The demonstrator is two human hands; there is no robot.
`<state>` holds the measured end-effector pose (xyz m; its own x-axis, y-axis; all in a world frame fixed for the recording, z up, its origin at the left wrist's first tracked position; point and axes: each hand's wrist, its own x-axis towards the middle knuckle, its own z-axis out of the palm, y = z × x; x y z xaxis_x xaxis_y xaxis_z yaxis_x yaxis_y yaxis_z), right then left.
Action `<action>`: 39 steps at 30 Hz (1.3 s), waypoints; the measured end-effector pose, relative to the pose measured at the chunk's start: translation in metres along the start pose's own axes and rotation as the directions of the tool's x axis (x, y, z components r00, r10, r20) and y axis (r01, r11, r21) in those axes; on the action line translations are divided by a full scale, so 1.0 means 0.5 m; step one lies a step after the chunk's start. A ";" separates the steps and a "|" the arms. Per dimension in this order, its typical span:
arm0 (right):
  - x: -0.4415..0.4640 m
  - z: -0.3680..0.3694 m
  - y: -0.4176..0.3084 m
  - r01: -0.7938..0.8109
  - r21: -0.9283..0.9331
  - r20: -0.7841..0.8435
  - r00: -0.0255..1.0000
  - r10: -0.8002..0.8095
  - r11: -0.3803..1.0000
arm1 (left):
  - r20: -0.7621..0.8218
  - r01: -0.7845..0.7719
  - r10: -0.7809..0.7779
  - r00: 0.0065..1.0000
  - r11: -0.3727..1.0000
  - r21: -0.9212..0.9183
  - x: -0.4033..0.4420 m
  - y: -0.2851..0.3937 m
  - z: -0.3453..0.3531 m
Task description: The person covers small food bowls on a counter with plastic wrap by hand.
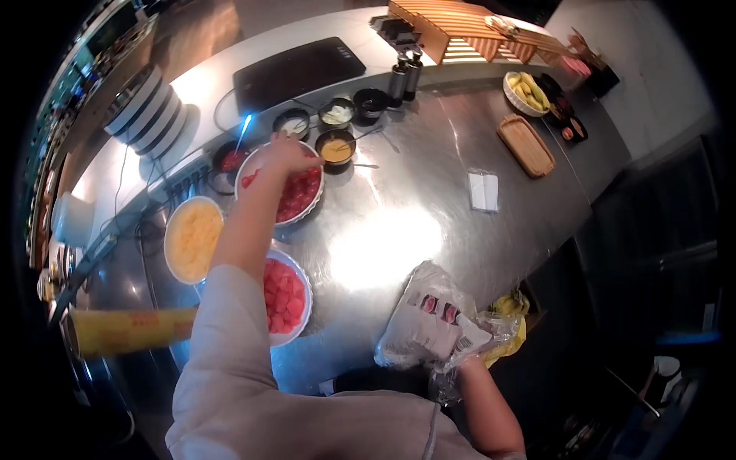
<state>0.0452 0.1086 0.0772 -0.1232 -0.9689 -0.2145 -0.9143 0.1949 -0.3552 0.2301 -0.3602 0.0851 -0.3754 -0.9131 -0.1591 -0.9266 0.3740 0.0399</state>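
Note:
My left hand (293, 155) is at the far rim of a large white bowl (319, 201) that holds dark red fruit pieces (300, 193). The thumb points out to the right, over the fruit; the other fingers are at the rim, too unclear to show whether they grip it. Just beyond them is a small dark bowl (292, 123) with white contents. At the table's near edge my right hand (469, 363) is closed around the gathered end of a clear plastic bag (437, 318) with dark printed pictures and pale contents. Its fingers are partly covered by the plastic.
Near my left arm stand a bowl of yellow pieces (194, 239), a bowl of pink-red cubes (284, 297) and a yellow roll (130, 331). A small bowl of orange-yellow sauce (336, 148) holds a spoon. Rightward are a wooden tray (526, 146) and a banana basket (526, 93).

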 end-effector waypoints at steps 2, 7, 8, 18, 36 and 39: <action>0.006 0.006 -0.003 -0.016 0.005 0.003 1.000 0.016 1.000 | 0.090 0.017 -0.019 0.996 1.000 0.020 0.014 0.005 -0.004; 0.041 0.017 -0.009 -0.037 0.003 -0.005 0.999 0.037 0.999 | 0.099 -0.039 0.042 0.994 0.999 -0.033 0.044 0.003 0.058; 0.044 0.016 -0.004 -0.041 0.002 0.000 0.999 0.041 0.999 | 0.109 -0.043 0.047 0.993 0.998 -0.038 0.040 0.009 0.062; 0.019 0.017 -0.022 -0.063 -0.002 0.001 0.998 0.063 0.998 | 0.172 -0.120 0.126 0.977 0.992 -0.044 -0.026 0.001 0.027; 0.032 -0.062 -0.060 -0.282 0.008 0.174 0.945 0.277 0.959 | 0.161 -0.162 0.142 0.977 0.980 0.118 -0.057 0.010 0.026; 0.030 -0.067 -0.077 -0.062 -0.200 0.281 0.953 0.117 0.978 | 0.213 -0.229 0.205 0.955 0.969 0.096 -0.073 0.005 0.021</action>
<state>0.0655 0.0816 0.1184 -0.1163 -0.8572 -0.5016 -0.9635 0.2200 -0.1525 0.2418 -0.3245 0.0807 -0.5433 -0.7612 -0.3542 -0.8093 0.5870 -0.0201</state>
